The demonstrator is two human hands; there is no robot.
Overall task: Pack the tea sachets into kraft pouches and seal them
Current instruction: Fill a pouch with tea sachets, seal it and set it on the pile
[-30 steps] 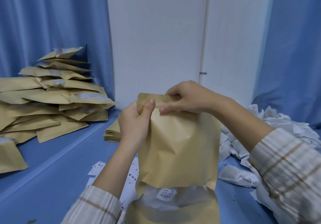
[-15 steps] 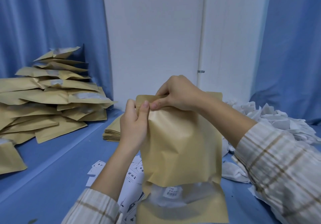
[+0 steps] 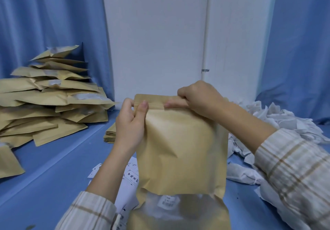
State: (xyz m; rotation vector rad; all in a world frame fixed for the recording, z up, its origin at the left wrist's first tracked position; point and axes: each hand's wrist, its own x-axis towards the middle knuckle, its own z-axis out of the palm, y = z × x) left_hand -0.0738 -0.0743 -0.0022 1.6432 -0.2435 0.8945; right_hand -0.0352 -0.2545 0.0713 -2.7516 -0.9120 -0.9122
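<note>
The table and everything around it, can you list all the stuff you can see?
held kraft pouch: one, brown with a clear window low down, upright in the middle
pile of pouches: many, brown, heaped at the left
flat pouch stack: one stack, brown, behind the left wrist
tea sachets: many, white, heaped at the right
labels: several, white, under the held pouch
table: one, blue
curtains: blue, both sides
door: white, behind
left hand: pinches the pouch's top left corner
right hand: pinches the top edge
</note>
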